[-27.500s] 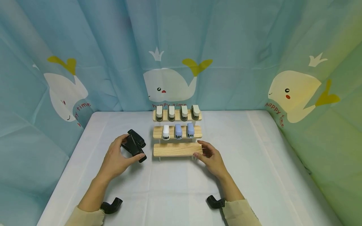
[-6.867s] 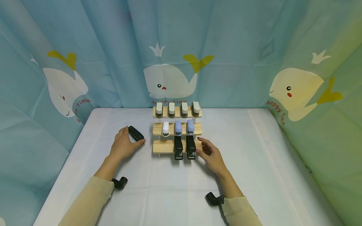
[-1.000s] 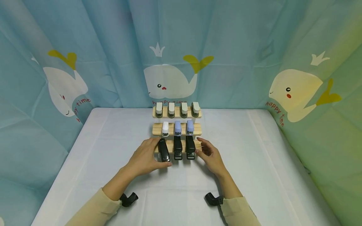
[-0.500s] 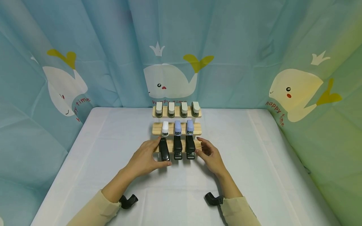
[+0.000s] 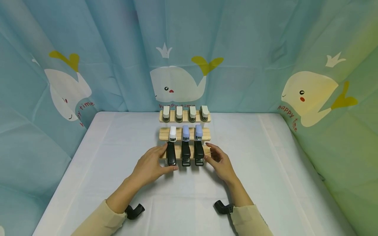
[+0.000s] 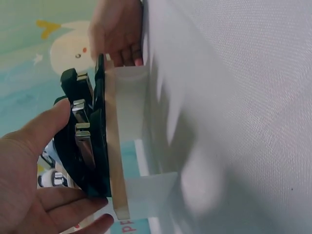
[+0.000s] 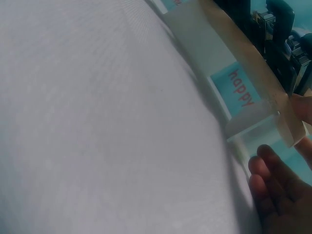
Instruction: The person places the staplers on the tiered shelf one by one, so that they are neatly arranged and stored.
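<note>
On the left part of a three-tier wooden display rack's bottom shelf (image 5: 178,152) is a black stapler (image 5: 171,154). My left hand (image 5: 150,166) grips it lengthwise, thumb at the near end and fingers at the far end; the left wrist view shows its base (image 6: 100,141) at the board. To its right stand two more black staplers, one central (image 5: 185,154) and one farther right (image 5: 199,154). My right hand (image 5: 222,166) holds the shelf's right end, thumb at the front edge; in the right wrist view its other fingers (image 7: 275,170) curl below the board.
On the middle shelf (image 5: 192,134) sit a small white stapler (image 5: 172,132) and two lavender ones (image 5: 185,131). Several pale grey-green mini staplers (image 5: 179,113) line the top shelf. White cloth (image 5: 265,170) covers the table; a whale-print curtain (image 5: 248,88) hangs behind.
Earlier, two black staplers were set on the bottom shelf and my left hand brought the third from the table's left. Over the last second it has straightened on the shelf. My right hand stays put.
</note>
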Demonstrator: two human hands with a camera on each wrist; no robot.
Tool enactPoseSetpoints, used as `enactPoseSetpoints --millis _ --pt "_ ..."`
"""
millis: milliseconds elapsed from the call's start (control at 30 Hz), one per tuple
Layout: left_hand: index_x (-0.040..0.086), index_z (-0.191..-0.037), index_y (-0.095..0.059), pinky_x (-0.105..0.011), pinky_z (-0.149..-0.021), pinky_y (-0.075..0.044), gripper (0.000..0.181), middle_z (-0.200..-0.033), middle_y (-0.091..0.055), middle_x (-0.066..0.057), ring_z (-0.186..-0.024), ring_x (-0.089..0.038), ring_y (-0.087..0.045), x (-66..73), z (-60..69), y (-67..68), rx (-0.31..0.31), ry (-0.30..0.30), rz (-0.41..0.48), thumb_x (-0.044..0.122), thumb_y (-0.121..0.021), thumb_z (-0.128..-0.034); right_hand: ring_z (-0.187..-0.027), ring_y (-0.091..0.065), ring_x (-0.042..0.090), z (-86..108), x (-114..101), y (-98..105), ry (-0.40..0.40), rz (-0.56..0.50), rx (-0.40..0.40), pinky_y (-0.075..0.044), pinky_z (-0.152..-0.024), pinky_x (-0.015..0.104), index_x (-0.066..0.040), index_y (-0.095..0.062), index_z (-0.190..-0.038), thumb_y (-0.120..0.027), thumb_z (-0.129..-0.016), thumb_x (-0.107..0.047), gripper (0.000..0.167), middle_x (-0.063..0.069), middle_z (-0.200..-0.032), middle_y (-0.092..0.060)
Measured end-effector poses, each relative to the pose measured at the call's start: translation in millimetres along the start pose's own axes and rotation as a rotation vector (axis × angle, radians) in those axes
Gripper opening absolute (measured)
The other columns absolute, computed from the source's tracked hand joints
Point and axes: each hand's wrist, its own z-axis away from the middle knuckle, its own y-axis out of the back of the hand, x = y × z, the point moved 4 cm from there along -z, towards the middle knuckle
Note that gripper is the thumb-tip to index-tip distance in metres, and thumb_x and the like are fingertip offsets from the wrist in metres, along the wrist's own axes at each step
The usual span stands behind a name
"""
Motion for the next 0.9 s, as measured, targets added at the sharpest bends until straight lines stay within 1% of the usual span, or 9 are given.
enactPoseSetpoints --millis 200,367,500,700,900 --pt "0.008 -0.158 -0.043 -0.058 -0.115 -0.043 0.100 -0.158 -0.051 -0.013 -0.149 -0.034 -0.044 -2.2 -0.6 2.6 0.020 -0.004 0.014 0.059 -0.082 -0.0817 -0.101 -0.064 0.027 -0.7 -1.5 -0.8 0.004 0.004 -0.003 -0.053 -0.089 0.031 0.000 -0.054 -0.147 -0.072 -0.095 -0.005 0.055 0.026 -0.116 -0.069" --pt "0.011 -0.155 -0.048 -0.058 -0.115 -0.043 0.094 -0.154 -0.055 -0.013 -0.146 -0.035 -0.047 -3.7 -0.6 3.2 0.045 0.001 0.010 0.057 -0.083 -0.0818 -0.102 -0.063 0.030 0.1 -2.7 -0.4 -0.009 0.006 -0.004 -0.053 -0.090 0.031 0.000 -0.054 -0.147 -0.071 -0.095 -0.005 0.055 0.027 -0.117 -0.068" --pt "0.012 -0.154 -0.051 -0.057 -0.114 -0.043 0.090 -0.152 -0.057 -0.012 -0.145 -0.035 -0.048 -3.8 -0.6 2.4 0.054 0.002 0.009 0.057 -0.083 -0.0822 -0.102 -0.063 0.029 0.5 -2.1 0.2 -0.007 0.016 -0.003 -0.053 -0.091 0.030 -0.001 -0.054 -0.147 -0.071 -0.096 -0.006 0.055 0.026 -0.116 -0.068" --pt "0.012 -0.153 -0.052 -0.056 -0.115 -0.043 0.089 -0.152 -0.057 -0.011 -0.145 -0.034 -0.049 -3.9 -0.9 0.7 0.066 0.005 0.011 0.056 -0.084 -0.0820 -0.102 -0.064 0.026 0.6 0.7 0.5 -0.001 0.029 -0.003 -0.053 -0.090 0.028 -0.002 -0.054 -0.148 -0.071 -0.096 -0.007 0.055 0.025 -0.117 -0.068" --pt "0.010 -0.153 -0.051 -0.057 -0.115 -0.042 0.094 -0.153 -0.056 -0.011 -0.146 -0.036 -0.047 -5.8 0.9 2.3 0.077 0.014 0.004 0.059 -0.084 -0.0797 -0.102 -0.064 0.026 -0.4 1.1 -0.4 0.009 0.030 -0.006 -0.053 -0.090 0.028 -0.001 -0.053 -0.148 -0.071 -0.096 -0.007 0.055 0.026 -0.118 -0.068"
